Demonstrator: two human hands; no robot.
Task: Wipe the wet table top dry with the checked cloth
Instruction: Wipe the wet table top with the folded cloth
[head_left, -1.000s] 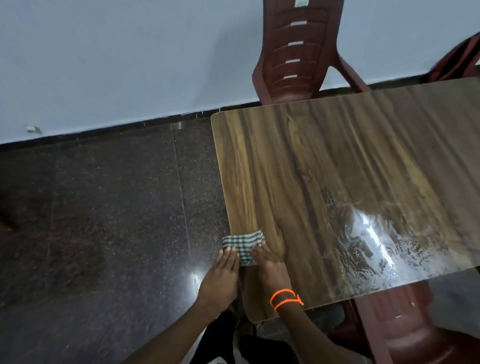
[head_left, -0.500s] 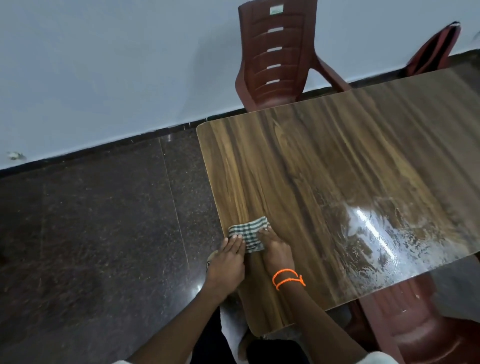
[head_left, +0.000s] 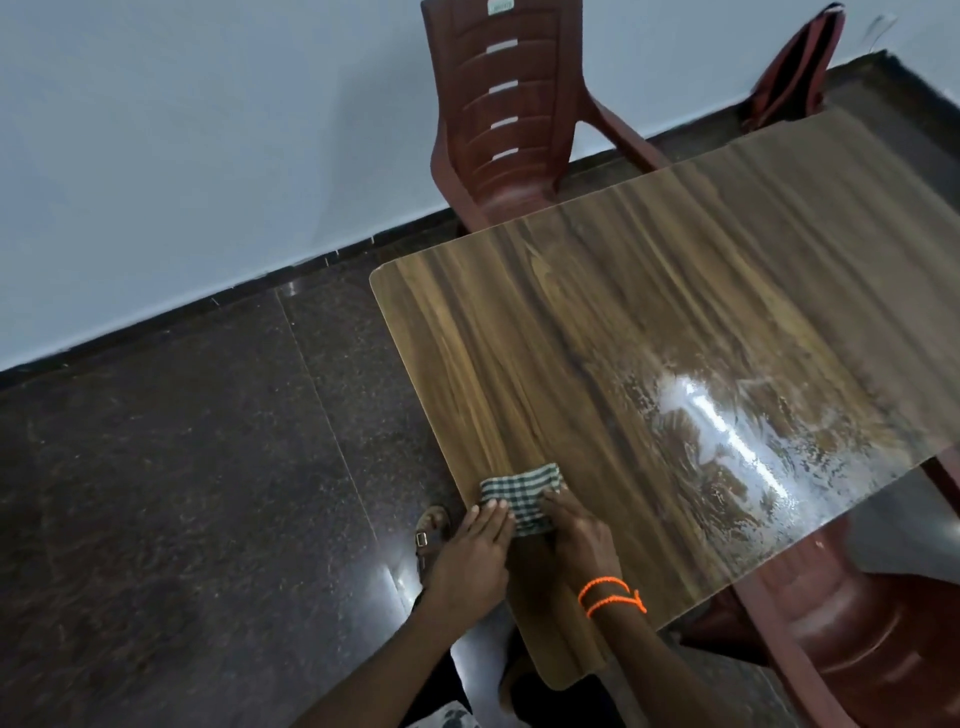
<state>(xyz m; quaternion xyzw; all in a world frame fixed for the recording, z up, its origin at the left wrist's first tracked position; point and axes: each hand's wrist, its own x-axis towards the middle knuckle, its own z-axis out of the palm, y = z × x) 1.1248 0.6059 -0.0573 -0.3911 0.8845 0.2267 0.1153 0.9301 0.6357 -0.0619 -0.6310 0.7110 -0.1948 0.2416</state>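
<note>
A folded green-and-white checked cloth lies on the wooden table top beside its left edge. My left hand presses flat fingers on the cloth's near left side. My right hand, with orange threads at the wrist, has its fingers down on the cloth's near right side. A wet, shiny patch with streaks and droplets covers the table's right part, apart from the cloth.
A maroon plastic chair stands at the table's far side, a second at the near right, and a third at the far right. Dark polished floor lies left of the table. A sandalled foot shows by the table edge.
The cloth and both hands have slid a little farther onto the table from its left edge. The view has shifted, bringing the far chair and wet patch more to centre.
</note>
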